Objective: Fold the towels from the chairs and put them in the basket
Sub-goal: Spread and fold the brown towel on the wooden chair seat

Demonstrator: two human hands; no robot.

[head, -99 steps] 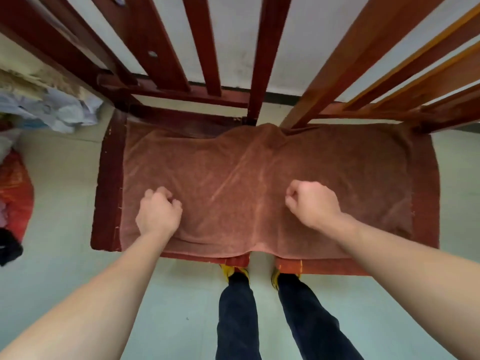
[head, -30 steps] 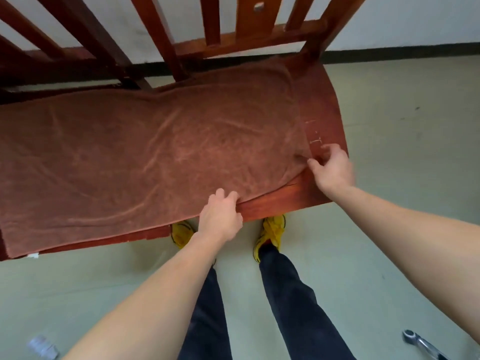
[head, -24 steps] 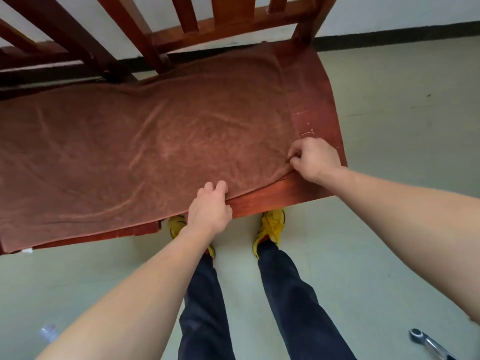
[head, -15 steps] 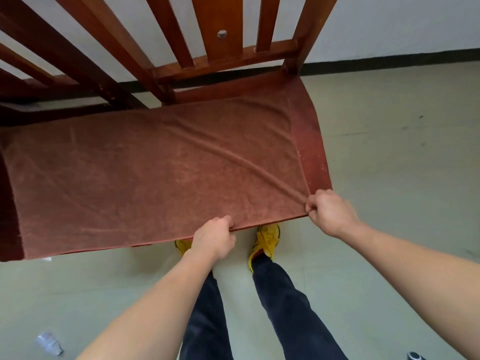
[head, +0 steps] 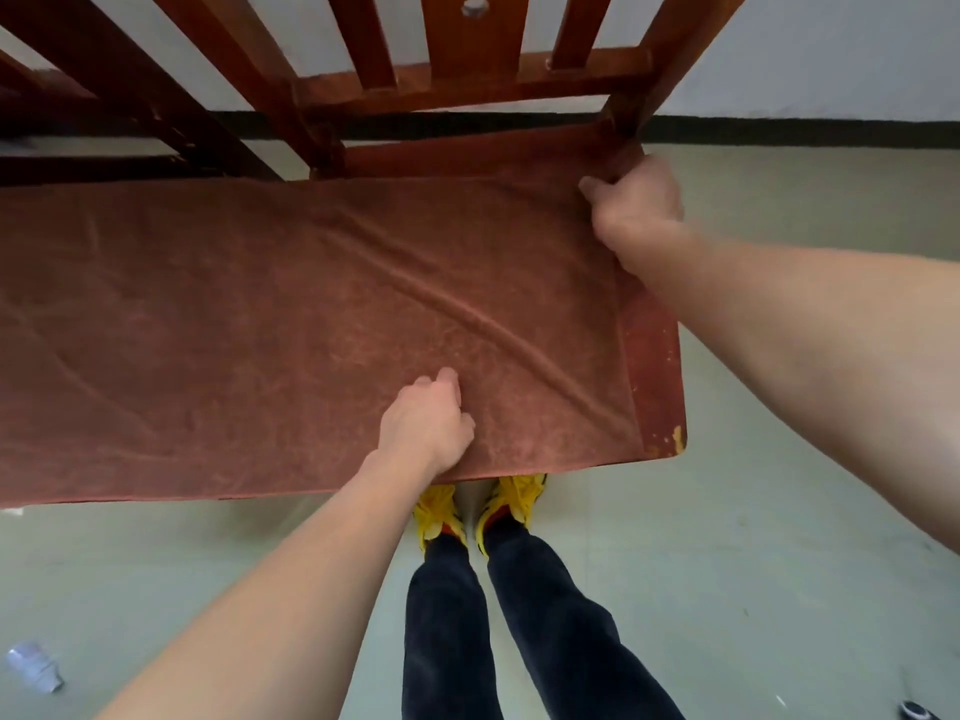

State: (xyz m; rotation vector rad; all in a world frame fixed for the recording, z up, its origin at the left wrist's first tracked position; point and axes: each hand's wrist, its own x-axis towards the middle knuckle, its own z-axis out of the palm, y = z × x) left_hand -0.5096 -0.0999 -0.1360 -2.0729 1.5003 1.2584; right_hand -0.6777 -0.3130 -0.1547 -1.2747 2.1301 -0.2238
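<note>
A long reddish-brown towel (head: 260,314) lies spread flat across the seats of red wooden chairs (head: 657,366) set side by side. My right hand (head: 634,200) is closed on the towel's far right corner, beside the chair's back post. My left hand (head: 426,423) presses on the towel near its front edge, fingers curled into the cloth. A diagonal crease runs between the two hands. No basket is in view.
Chair backs with slats (head: 457,44) rise along the far side, against a white wall with a dark skirting. My legs and yellow shoes (head: 483,504) stand at the seat's front edge. A plastic bottle (head: 34,665) lies on the floor at the lower left.
My right hand has left the towel's near right corner and moved up to its far right corner, closing on it. My left hand has slid from the front edge onto the towel.
</note>
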